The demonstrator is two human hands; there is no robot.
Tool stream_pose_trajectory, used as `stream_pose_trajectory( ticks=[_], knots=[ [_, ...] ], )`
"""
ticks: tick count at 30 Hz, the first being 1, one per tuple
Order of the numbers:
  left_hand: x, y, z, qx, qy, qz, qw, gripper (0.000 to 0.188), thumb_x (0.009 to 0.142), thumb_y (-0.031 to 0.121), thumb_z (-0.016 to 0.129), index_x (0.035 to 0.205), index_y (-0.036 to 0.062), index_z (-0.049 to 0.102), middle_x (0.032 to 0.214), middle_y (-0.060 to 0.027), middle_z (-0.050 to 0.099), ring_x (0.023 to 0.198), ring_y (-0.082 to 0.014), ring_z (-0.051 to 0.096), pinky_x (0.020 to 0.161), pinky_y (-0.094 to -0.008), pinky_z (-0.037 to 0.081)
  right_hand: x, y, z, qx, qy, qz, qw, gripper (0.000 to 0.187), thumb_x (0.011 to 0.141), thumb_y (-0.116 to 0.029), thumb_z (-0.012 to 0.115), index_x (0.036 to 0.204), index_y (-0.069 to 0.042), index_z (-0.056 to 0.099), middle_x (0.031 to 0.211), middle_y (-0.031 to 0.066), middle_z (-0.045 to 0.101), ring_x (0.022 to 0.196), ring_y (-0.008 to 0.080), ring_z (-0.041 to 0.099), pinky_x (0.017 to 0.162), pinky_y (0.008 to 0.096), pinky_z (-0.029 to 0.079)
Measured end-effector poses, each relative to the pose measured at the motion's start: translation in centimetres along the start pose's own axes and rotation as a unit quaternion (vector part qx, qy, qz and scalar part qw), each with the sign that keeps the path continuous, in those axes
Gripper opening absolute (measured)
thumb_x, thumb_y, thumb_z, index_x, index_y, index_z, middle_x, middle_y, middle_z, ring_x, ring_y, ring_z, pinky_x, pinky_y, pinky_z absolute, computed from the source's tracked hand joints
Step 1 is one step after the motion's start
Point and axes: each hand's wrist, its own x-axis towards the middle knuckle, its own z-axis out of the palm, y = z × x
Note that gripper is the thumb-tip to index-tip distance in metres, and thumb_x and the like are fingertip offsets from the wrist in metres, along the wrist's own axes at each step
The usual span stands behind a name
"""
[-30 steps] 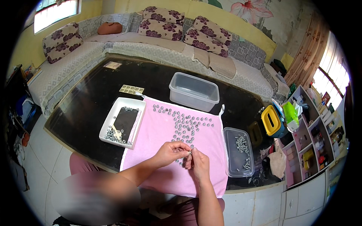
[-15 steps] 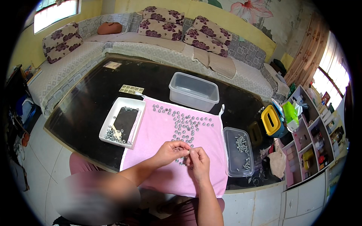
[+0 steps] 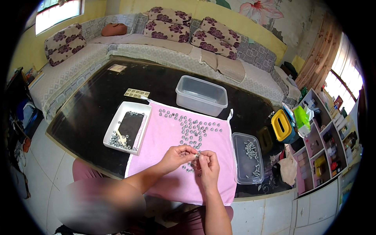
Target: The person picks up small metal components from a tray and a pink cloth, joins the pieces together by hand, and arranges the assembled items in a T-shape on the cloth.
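Above the pink cloth (image 3: 156, 180), my left hand (image 3: 177, 159) and my right hand (image 3: 208, 166) meet fingertip to fingertip. Between them they pinch a small shiny metal piece (image 3: 197, 155), mostly covered by the fingers, so its exact kind does not show. Rows of small silver metal pieces (image 3: 192, 127) stand on the cloth beyond my hands, and a few more show just under them. To the left, a white tray (image 3: 106, 138) holds loose metal nuts (image 3: 116, 140) and a dark flat piece. On the right, a clear plastic lid (image 3: 243, 172) carries small bolts (image 3: 251, 150).
An open clear plastic box (image 3: 201, 107) stands behind the cloth on the dark table (image 3: 90, 102). Near it lies a flat card with squares (image 3: 136, 93). A yellow and blue tissue box (image 3: 280, 124) and a shelf unit (image 3: 313, 145) are at the right; a sofa (image 3: 156, 55) lines the back.
My right hand's fingers have shifted slightly around the small piece, and a bit more of its metal shows. The left hand keeps nearly the same place; nothing else moved.
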Motion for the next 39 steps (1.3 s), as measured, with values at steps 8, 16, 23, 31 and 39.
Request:
stream_pose_trajectory(
  ticks=[8, 16, 23, 31, 39],
  knots=[
    [0.1, -0.4, -0.1, -0.008, 0.001, 0.019, 1.000, 0.016, 0.083, 0.007, 0.057, 0.098, 0.0001, 0.057, 0.085, -0.0024, 0.060, 0.077, -0.0075, 0.057, 0.070, -0.0211, 0.047, 0.1, 0.0, -0.2, -0.031, -0.008, -0.002, 0.999, 0.015, 0.087, -0.012, 0.051, 0.080, 0.001, 0.052, 0.060, 0.0024, 0.054, 0.054, 0.0057, 0.048, 0.050, 0.0182, 0.039],
    [0.1, -0.4, -0.1, -0.012, -0.007, 0.001, 1.000, 0.012, 0.083, 0.003, 0.055, 0.095, -0.0002, 0.057, 0.087, -0.0027, 0.059, 0.080, -0.0078, 0.056, 0.073, -0.0210, 0.046, 0.1, 0.0, -0.4, -0.048, -0.013, 0.001, 0.999, 0.017, 0.088, -0.012, 0.050, 0.077, 0.000, 0.053, 0.059, 0.0028, 0.053, 0.054, 0.0053, 0.047, 0.052, 0.0176, 0.039],
    [-0.1, 0.1, 0.1, 0.000, -0.004, 0.002, 1.000, 0.012, 0.083, 0.003, 0.056, 0.095, 0.0004, 0.057, 0.086, -0.0013, 0.058, 0.079, -0.0065, 0.054, 0.072, -0.0195, 0.045, 0.1, 0.0, -0.7, -0.058, -0.033, 0.038, 0.997, 0.015, 0.086, -0.013, 0.053, 0.085, 0.001, 0.052, 0.068, 0.0034, 0.056, 0.060, 0.0053, 0.050, 0.054, 0.0178, 0.040],
    [0.0, -0.2, 0.1, -0.016, -0.011, 0.022, 1.000, 0.012, 0.082, 0.003, 0.057, 0.094, 0.0008, 0.056, 0.089, -0.0019, 0.057, 0.081, -0.0075, 0.054, 0.073, -0.0204, 0.045, 0.1, 0.0, -0.8, -0.049, -0.035, 0.054, 0.997, 0.015, 0.087, -0.013, 0.053, 0.082, 0.001, 0.053, 0.066, 0.0032, 0.056, 0.060, 0.0058, 0.051, 0.056, 0.0179, 0.041],
    [0.1, -0.2, 0.1, -0.050, -0.039, 0.030, 0.998, 0.010, 0.082, 0.000, 0.055, 0.092, 0.0003, 0.055, 0.091, -0.0031, 0.054, 0.082, -0.0098, 0.054, 0.074, -0.0218, 0.045, 0.3, 0.5, -0.9, -0.031, -0.041, 0.039, 0.998, 0.018, 0.087, -0.014, 0.053, 0.076, 0.000, 0.054, 0.060, 0.0021, 0.053, 0.058, 0.0054, 0.050, 0.054, 0.0180, 0.041]
  ],
)
